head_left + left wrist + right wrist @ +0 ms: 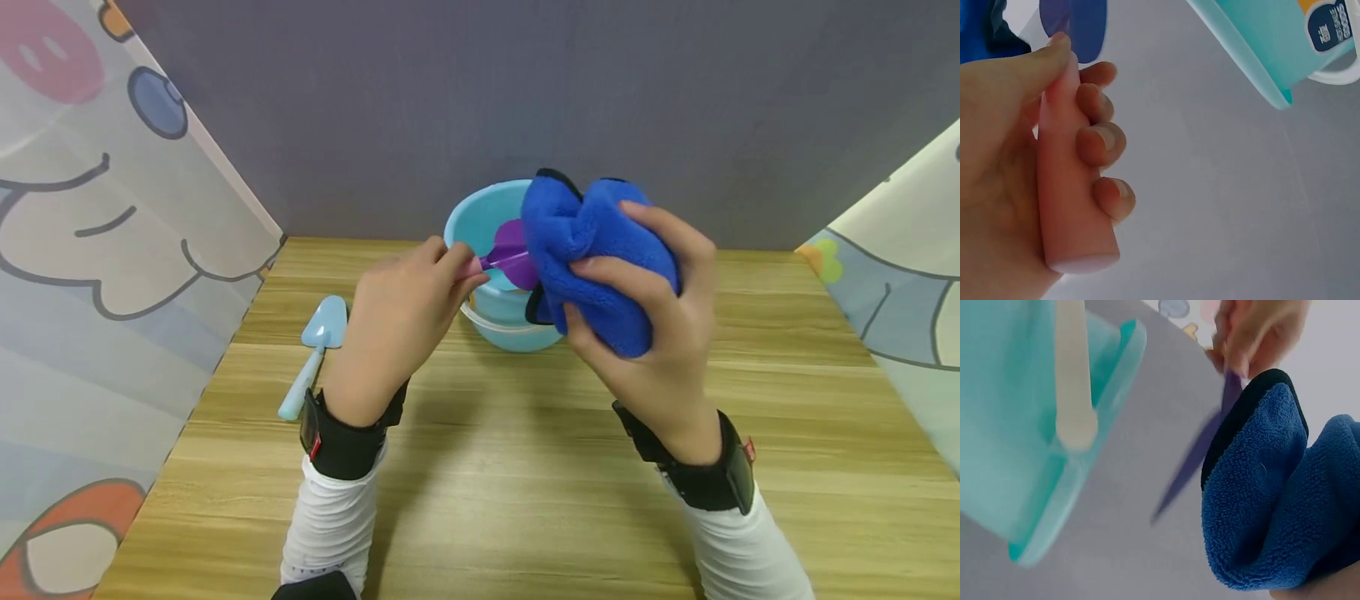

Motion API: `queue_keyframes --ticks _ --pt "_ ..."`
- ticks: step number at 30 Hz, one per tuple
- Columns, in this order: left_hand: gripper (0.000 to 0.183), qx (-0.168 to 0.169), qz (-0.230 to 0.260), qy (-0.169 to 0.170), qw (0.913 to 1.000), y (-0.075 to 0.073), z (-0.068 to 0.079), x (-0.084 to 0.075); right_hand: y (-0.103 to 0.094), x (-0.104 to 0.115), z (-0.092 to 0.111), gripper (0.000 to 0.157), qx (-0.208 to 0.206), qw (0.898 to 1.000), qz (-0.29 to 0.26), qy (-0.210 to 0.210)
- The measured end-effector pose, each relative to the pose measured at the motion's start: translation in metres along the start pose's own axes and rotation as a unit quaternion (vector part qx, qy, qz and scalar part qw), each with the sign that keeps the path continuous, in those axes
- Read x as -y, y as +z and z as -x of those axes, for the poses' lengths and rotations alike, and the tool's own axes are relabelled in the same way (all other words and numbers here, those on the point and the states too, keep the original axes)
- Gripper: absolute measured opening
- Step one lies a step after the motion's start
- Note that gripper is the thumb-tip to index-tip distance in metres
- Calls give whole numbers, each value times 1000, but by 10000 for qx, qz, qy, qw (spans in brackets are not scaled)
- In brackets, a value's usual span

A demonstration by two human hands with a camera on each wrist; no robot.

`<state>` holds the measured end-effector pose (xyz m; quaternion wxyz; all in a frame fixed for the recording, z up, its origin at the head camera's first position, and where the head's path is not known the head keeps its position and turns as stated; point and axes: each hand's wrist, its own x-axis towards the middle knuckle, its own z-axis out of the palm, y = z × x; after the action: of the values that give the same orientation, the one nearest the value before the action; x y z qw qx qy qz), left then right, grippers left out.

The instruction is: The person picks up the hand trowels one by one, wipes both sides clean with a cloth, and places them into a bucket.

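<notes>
My left hand (397, 317) grips the pink handle (1072, 187) of a toy shovel, fingers wrapped around it and thumb near the top. Its purple blade (512, 242) points right, over the mouth of a light blue bucket (480, 204). In my right hand (671, 312) is a bunched blue cloth (600, 258) with black edging. The cloth overlaps the blade's right end in the head view. From the right wrist, the blade (1194, 453) appears edge-on beside the cloth (1260, 487), which hides part of it.
A light blue toy trowel (324, 325) lies on the wooden table (510, 483), left of my left forearm. The bucket stands near the back, by a grey panel (480, 100); its white handle (1072, 375) hangs at its side. Cartoon-printed sheets (90, 350) flank the table.
</notes>
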<state>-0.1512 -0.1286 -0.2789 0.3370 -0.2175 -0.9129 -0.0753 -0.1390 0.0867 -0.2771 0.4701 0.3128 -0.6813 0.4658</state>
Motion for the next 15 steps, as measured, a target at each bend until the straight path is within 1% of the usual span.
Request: queue_keyframes --ticks 3,5,8,10,12,15 --pt "29 -77 -14 232 9997 1 0 -4 6 1 6 28 397 9990 -98 -155" --pt "26 -121 -24 361 9993 1 0 -6 8 1 9 32 704 9972 -38 -229" --pt "21 -247 -62 511 9984 1 -1 -9 13 -3 12 37 1150 9914 469 -419" --pt "19 -384 -127 591 9974 0 -2 -10 17 -8 14 38 1409 9839 950 -551" --pt "22 -516 -196 658 9963 0 -2 -11 21 -12 16 39 1527 9767 1357 -650" --pt "26 -616 -290 705 9952 -1 -2 -12 25 -15 18 41 1504 9734 1593 -664"
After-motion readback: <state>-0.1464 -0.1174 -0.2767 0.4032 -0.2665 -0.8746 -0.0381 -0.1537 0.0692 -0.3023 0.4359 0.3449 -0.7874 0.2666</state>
